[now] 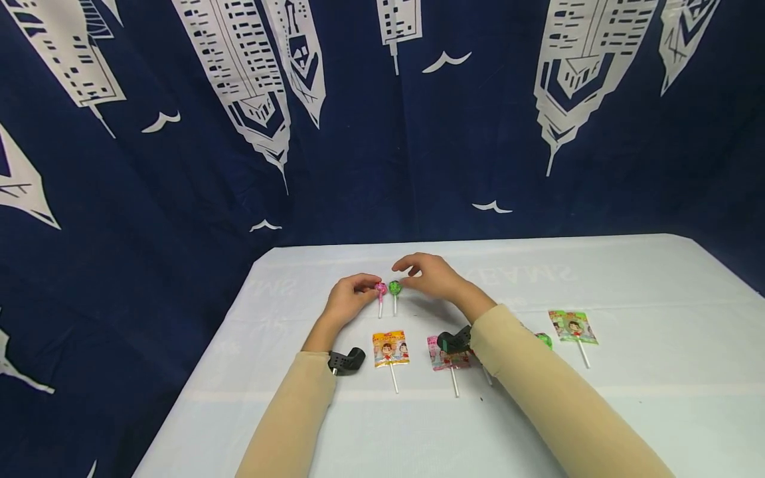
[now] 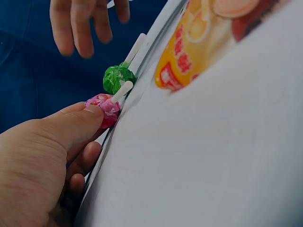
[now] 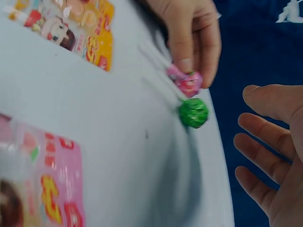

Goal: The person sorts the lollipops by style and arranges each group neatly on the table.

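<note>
Toward the far side of the white table, my left hand [image 1: 348, 300] pinches the pink round lollipop [image 1: 380, 288] by its wrapped head between thumb and fingers. Beside it, on the right, lies a green round lollipop [image 1: 395, 288]; both white sticks point back toward me. My right hand [image 1: 433, 275] hovers just right of the green one, fingers spread and loosely bent. In the right wrist view a gap shows between those fingers and the green lollipop [image 3: 193, 113]. The left wrist view shows the thumb on the pink wrapper [image 2: 106, 108].
Nearer me lie flat-bagged lollipops: an orange one [image 1: 390, 349], a pink one [image 1: 439, 358] partly under the right wrist's camera, and a green one [image 1: 572, 326] farther right. Another green round lollipop [image 1: 544, 340] is partly hidden by the right sleeve [image 1: 538, 372]. A dark blue printed cloth [image 1: 358, 166] hangs behind.
</note>
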`<action>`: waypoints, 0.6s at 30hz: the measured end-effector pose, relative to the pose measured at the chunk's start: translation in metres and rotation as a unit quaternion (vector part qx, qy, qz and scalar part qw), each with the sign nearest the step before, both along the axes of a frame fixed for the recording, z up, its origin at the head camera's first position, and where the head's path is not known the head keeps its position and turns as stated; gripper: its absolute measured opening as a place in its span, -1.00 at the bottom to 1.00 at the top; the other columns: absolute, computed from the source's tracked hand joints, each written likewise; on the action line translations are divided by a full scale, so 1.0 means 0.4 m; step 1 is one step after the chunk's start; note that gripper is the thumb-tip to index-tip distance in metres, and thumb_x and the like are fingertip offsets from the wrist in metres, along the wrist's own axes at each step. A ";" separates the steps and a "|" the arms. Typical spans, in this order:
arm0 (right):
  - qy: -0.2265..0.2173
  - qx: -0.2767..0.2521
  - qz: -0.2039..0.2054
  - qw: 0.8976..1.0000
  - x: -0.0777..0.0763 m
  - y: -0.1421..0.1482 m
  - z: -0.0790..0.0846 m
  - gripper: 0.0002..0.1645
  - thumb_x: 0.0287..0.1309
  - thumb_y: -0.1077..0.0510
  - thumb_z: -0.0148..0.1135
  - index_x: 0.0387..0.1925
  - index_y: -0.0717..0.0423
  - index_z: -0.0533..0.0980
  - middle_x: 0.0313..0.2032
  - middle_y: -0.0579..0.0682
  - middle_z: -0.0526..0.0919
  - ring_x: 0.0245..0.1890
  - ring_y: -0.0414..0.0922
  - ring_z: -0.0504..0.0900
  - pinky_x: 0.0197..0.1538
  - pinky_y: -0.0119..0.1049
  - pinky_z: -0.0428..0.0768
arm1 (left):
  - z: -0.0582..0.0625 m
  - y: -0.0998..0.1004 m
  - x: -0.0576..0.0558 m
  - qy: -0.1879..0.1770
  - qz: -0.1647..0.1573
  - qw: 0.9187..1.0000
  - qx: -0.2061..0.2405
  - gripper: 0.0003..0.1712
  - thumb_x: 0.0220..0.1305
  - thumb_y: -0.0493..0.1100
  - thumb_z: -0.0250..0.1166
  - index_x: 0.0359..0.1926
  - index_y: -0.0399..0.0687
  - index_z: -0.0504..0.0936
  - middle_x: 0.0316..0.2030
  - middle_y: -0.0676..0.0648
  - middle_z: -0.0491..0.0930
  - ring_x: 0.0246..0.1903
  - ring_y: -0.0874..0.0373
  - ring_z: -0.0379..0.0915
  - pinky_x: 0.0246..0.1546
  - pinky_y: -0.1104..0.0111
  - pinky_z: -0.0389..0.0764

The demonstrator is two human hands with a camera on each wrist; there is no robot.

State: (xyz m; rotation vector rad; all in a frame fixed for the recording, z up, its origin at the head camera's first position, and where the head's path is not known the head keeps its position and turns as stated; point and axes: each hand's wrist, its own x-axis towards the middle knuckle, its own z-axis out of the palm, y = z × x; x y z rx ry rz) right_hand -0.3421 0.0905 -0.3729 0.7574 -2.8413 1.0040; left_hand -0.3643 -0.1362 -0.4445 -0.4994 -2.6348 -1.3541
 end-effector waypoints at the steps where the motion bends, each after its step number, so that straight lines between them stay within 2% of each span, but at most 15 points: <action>1: 0.004 -0.005 0.003 1.000 0.006 0.008 0.006 -0.62 0.26 0.20 0.28 0.11 0.10 0.61 0.13 0.09 0.67 0.07 0.09 0.65 0.17 0.03 0.57 | 0.000 0.000 0.000 0.001 0.000 1.000 0.000 -0.72 0.23 -0.19 0.42 -0.02 0.01 0.74 -0.19 -0.02 0.76 -0.28 0.22 0.54 -0.16 0.37 0.52; 9: 0.021 -0.059 -0.019 0.998 0.078 0.079 0.046 -0.65 0.29 0.17 0.26 0.10 0.03 0.61 0.11 0.02 0.68 0.05 0.02 0.65 0.13 0.03 0.59 | 0.003 -0.004 0.005 0.001 0.007 1.000 -0.007 -0.70 0.21 -0.18 0.43 -0.01 0.02 0.74 -0.16 -0.01 0.77 -0.25 0.20 0.57 -0.13 0.34 0.53; 15: 0.060 -0.051 -0.035 0.996 0.147 0.144 0.054 -0.68 0.26 0.18 0.29 0.06 -0.02 0.62 0.09 -0.02 0.66 0.05 0.03 0.62 0.14 0.08 0.56 | 0.001 -0.004 0.003 0.001 0.009 1.000 -0.012 -0.69 0.22 -0.17 0.42 0.01 0.02 0.74 -0.19 -0.01 0.76 -0.25 0.19 0.56 -0.14 0.34 0.52; 18: 0.062 -0.042 -0.033 0.997 0.178 0.175 0.044 -0.67 0.26 0.20 0.30 0.05 -0.03 0.62 0.09 -0.04 0.66 0.04 0.02 0.63 0.14 0.08 0.56 | 0.001 -0.001 0.002 0.002 0.010 1.000 -0.015 -0.69 0.22 -0.17 0.42 0.00 0.03 0.74 -0.23 -0.02 0.75 -0.26 0.19 0.55 -0.15 0.34 0.51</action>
